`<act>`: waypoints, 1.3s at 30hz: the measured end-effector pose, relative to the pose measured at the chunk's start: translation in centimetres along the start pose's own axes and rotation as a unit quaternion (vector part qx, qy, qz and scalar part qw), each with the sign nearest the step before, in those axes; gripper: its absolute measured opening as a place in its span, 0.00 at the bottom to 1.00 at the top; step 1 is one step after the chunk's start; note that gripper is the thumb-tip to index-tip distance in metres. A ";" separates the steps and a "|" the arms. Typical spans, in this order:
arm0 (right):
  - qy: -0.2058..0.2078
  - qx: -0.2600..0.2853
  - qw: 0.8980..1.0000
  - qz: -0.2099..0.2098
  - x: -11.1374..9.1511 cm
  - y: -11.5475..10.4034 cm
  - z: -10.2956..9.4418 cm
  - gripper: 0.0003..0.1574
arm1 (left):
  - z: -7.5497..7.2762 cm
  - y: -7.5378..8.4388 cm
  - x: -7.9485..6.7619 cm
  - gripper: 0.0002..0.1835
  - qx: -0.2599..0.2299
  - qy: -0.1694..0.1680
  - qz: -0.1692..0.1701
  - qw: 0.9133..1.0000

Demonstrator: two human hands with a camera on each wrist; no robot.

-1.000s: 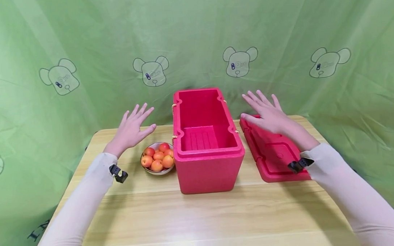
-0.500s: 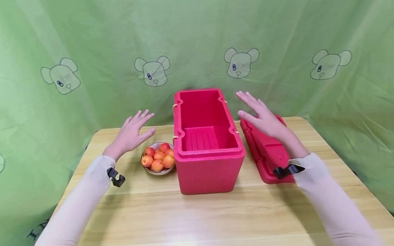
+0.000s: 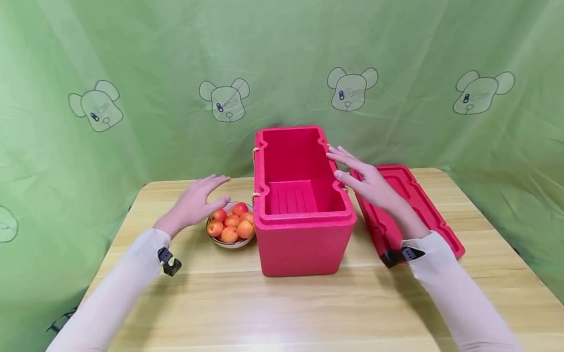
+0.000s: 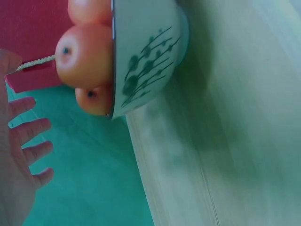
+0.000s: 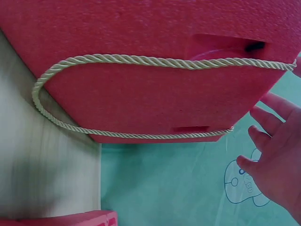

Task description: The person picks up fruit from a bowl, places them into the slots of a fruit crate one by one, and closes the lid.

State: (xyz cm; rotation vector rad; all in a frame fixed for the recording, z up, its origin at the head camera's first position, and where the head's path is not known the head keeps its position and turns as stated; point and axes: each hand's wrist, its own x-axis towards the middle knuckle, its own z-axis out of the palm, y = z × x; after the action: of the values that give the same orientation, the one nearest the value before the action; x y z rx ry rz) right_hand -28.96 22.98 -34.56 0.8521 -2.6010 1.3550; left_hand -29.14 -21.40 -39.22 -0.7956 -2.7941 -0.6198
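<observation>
A red foam box (image 3: 306,250) stands lidless on the table, with nothing on its ribbed floor. Twisted cord handles, such as the rope (image 5: 141,60) in the right wrist view, hang along its sides. Left of it sits a bowl (image 4: 150,56) with a leaf pattern, heaped with orange-red fruit like apricots (image 3: 229,234). My left hand (image 3: 193,202) hovers beside and above the bowl, fingers extended, holding nothing. My right hand (image 3: 368,183) is at the box's right rim, fingers straight and thumb apart, its fingertips overlapping the rim in the head view.
The red lid (image 3: 428,217) lies on the table right of the box, partly behind the right forearm. The wooden table (image 3: 249,317) extends in front. A green curtain (image 3: 277,52) with bear-head prints hangs behind and at both sides.
My right hand has moved left and down, from over the lid to the box's right rim. My left hand has lowered slightly beside the bowl. The head view has shifted a little.
</observation>
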 end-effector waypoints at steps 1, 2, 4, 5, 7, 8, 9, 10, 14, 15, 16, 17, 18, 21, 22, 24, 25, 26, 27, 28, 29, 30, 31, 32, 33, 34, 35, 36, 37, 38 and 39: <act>0.000 0.003 1.000 0.000 -0.1 0.1 0.1 0.35 | 0.1 0.2 -0.1 0.32 0.002 0.001 0.011 1.000; 0.001 0.006 1.000 0.002 -0.2 0.1 0.1 0.35 | 0.2 0.4 -0.1 0.32 0.003 0.002 0.022 1.000; 0.002 0.014 1.000 0.003 -0.3 0.2 0.2 0.35 | 0.3 0.9 -0.2 0.30 0.006 0.011 0.052 0.999; 0.002 0.017 1.000 0.003 -0.3 0.2 0.2 0.35 | 0.4 1.1 -0.3 0.29 0.006 0.019 0.069 0.997; 0.002 0.023 1.000 0.003 -0.3 0.3 0.3 0.35 | 0.6 1.7 -0.4 0.27 0.003 0.040 0.108 0.993; 0.003 0.026 1.000 0.002 -0.3 0.3 0.4 0.35 | 0.7 1.9 -0.5 0.26 0.000 0.052 0.127 0.991; 0.003 0.028 1.000 0.000 -0.3 0.4 0.4 0.34 | 0.9 2.2 -0.5 0.25 -0.003 0.063 0.144 0.987; 0.005 0.029 1.000 -0.002 -0.2 0.4 0.4 0.34 | 1.1 2.4 -0.5 0.24 -0.006 0.075 0.161 0.984; 0.016 0.027 0.999 -0.013 -0.1 0.8 0.6 0.34 | 1.7 3.1 -0.5 0.23 -0.017 0.100 0.214 0.972; 0.019 0.024 0.999 -0.017 -0.1 0.9 0.7 0.34 | 1.8 3.2 -0.5 0.22 -0.018 0.101 0.224 0.969; 0.022 0.021 0.999 -0.023 0.0 1.1 0.8 0.34 | 2.0 3.3 -0.5 0.22 -0.020 0.101 0.232 0.967; 0.026 0.018 0.999 -0.030 0.0 1.2 0.9 0.34 | 2.0 3.5 -0.5 0.22 -0.020 0.099 0.237 0.966; 0.030 0.015 0.999 -0.037 0.1 1.2 1.0 0.34 | 2.2 3.6 -0.6 0.22 -0.020 0.097 0.243 0.965; 0.040 0.004 0.998 -0.053 0.1 1.4 1.3 0.34 | 2.6 3.9 -0.7 0.22 -0.011 0.090 0.251 0.964; 0.044 0.000 0.997 -0.056 0.0 1.4 1.4 0.34 | 2.7 4.0 -0.7 0.22 -0.007 0.087 0.251 0.964; 0.049 -0.009 0.997 -0.061 -0.1 1.4 1.5 0.34 | 3.0 4.1 -0.9 0.23 0.002 0.081 0.252 0.964; 0.052 -0.016 0.996 -0.065 -0.1 1.4 1.5 0.34 | 3.2 4.2 -1.0 0.23 0.005 0.079 0.251 0.965; 0.056 -0.025 0.996 -0.069 -0.2 1.3 1.5 0.34 | 3.2 4.3 -1.0 0.22 0.009 0.076 0.250 0.965; 0.061 -0.036 0.995 -0.076 -0.2 1.3 1.5 0.34 | 3.3 4.3 -1.1 0.22 0.013 0.074 0.250 0.965; 0.065 -0.048 0.993 -0.083 -0.3 1.2 1.5 0.34 | 3.4 4.4 -1.2 0.22 0.017 0.072 0.250 0.965; 0.070 -0.060 0.991 -0.093 -0.3 1.2 1.5 0.34 | 3.4 4.4 -1.2 0.21 0.021 0.070 0.251 0.965; 0.075 -0.074 0.989 -0.103 -0.4 1.2 1.5 0.34 | 3.4 4.4 -1.2 0.21 0.024 0.069 0.252 0.965; 0.080 -0.085 0.987 -0.113 -0.5 1.1 1.5 0.34 | 3.5 4.5 -1.3 0.20 0.027 0.067 0.252 0.965; 0.086 -0.097 0.984 -0.123 -0.6 1.1 1.5 0.34 | 3.5 4.5 -1.3 0.20 0.030 0.065 0.251 0.965; 0.090 -0.108 0.981 -0.134 -0.7 1.1 1.5 0.34 | 3.6 4.5 -1.2 0.20 0.032 0.063 0.251 0.965; 0.094 -0.118 0.978 -0.144 -0.8 1.1 1.5 0.34 | 3.6 4.5 -1.2 0.20 0.033 0.061 0.250 0.966; 0.098 -0.126 0.975 -0.153 -0.8 1.1 1.5 0.34 | 3.6 4.5 -1.2 0.20 0.033 0.059 0.249 0.966; 0.101 -0.132 0.973 -0.160 -0.8 1.1 1.5 0.33 | 3.7 4.5 -1.2 0.20 0.033 0.059 0.247 0.967; 0.104 -0.137 0.971 -0.167 -0.8 1.2 1.5 0.33 | 3.7 4.5 -1.2 0.20 0.033 0.058 0.246 0.967; 0.106 -0.142 0.969 -0.172 -0.8 1.2 1.5 0.33 | 3.6 4.5 -1.2 0.20 0.032 0.057 0.244 0.968; 0.107 -0.147 0.968 -0.176 -0.8 1.2 1.5 0.32 | 3.6 4.6 -1.2 0.21 0.032 0.057 0.242 0.968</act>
State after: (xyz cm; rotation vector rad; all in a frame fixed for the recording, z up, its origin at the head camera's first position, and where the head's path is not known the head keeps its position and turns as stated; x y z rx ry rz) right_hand -28.66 22.75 -36.59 0.9945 -2.2699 0.8870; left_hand -25.89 -16.85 -41.21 -1.3201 -2.3670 -0.4647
